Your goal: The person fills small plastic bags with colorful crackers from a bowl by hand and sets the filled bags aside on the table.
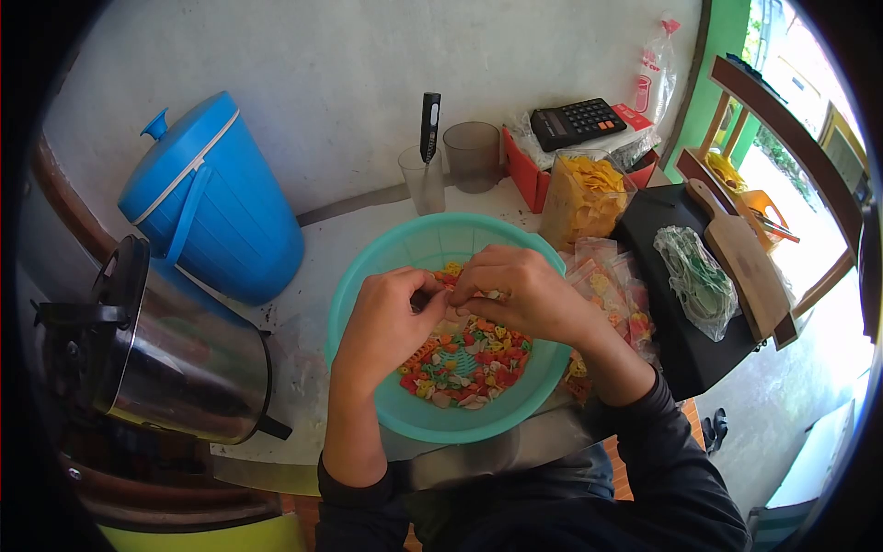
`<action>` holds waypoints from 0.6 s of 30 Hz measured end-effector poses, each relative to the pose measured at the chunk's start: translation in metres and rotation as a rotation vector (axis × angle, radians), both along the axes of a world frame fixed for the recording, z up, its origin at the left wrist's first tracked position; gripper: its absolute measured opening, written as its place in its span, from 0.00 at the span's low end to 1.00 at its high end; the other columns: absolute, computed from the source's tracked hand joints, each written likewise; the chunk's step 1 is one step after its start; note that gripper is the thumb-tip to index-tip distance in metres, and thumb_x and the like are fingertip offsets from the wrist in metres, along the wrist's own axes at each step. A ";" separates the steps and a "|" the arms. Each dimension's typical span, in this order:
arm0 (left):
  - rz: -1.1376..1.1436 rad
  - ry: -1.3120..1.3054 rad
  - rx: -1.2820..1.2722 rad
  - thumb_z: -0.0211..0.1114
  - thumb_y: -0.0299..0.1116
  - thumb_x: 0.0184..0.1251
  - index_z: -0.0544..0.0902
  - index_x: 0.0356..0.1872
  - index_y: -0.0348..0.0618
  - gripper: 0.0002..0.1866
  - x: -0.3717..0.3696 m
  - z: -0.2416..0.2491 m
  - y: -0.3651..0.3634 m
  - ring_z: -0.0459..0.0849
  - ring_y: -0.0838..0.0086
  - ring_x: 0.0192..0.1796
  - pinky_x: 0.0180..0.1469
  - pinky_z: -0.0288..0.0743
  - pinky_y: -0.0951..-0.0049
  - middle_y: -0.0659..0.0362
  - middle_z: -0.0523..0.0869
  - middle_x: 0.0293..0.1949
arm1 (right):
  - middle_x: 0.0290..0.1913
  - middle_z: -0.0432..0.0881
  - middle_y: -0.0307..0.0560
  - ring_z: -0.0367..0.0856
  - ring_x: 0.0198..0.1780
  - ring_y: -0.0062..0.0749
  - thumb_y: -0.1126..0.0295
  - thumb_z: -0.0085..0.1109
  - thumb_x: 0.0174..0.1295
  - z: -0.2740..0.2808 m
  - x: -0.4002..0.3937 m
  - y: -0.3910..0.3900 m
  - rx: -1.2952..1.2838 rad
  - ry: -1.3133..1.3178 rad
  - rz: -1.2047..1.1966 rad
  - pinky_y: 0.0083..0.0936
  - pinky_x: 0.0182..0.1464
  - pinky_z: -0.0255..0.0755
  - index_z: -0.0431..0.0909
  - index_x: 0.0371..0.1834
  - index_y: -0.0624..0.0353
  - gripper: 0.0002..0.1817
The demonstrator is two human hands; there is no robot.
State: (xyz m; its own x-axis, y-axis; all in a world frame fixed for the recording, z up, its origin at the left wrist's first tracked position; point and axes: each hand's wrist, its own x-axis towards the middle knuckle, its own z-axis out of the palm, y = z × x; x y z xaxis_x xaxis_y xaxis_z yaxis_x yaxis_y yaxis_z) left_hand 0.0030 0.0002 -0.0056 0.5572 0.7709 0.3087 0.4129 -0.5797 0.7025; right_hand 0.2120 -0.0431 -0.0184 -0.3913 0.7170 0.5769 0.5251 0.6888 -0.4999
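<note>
Both hands meet over a turquoise plastic basin [345, 345], fingertips pinched together. My left hand [391, 317] and my right hand [515, 290] are closed on what looks like a small clear plastic bag [451, 326], mostly hidden by the fingers. Colourful snack pieces [469, 368] in red, orange, yellow, green and white lie on the basin's bottom beneath the hands. Filled clear snack packets [602, 281] are piled just right of the basin, near my right forearm.
Left stand a blue drink cooler [221, 193] and a steel electric pot [193, 359]. Behind the basin are a clear cup [423, 184], a grey cup [472, 156] and a container of yellow chips [589, 198]. A calculator [578, 123] tops a red box. Right lies a wooden board [740, 258].
</note>
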 end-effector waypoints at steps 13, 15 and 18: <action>0.002 0.070 -0.044 0.66 0.27 0.69 0.85 0.34 0.28 0.09 -0.014 0.006 0.004 0.91 0.72 0.33 0.36 0.85 0.71 0.51 0.89 0.30 | 0.38 0.86 0.57 0.86 0.44 0.55 0.77 0.61 0.60 -0.019 0.004 0.004 -0.288 -0.232 -0.080 0.45 0.46 0.78 0.84 0.44 0.63 0.09; 0.023 0.124 -0.035 0.66 0.28 0.70 0.85 0.33 0.27 0.10 -0.016 0.006 0.005 0.90 0.70 0.31 0.34 0.83 0.70 0.49 0.89 0.29 | 0.38 0.87 0.58 0.87 0.45 0.54 0.76 0.63 0.59 -0.031 0.001 0.003 -0.420 -0.448 -0.025 0.45 0.47 0.79 0.85 0.42 0.63 0.08; 0.036 0.180 0.002 0.67 0.31 0.69 0.84 0.32 0.27 0.13 -0.012 0.000 0.005 0.86 0.65 0.26 0.32 0.78 0.67 0.47 0.87 0.27 | 0.39 0.88 0.57 0.88 0.46 0.51 0.73 0.67 0.57 -0.041 -0.009 -0.004 -0.600 -0.630 0.033 0.45 0.49 0.80 0.86 0.41 0.63 0.10</action>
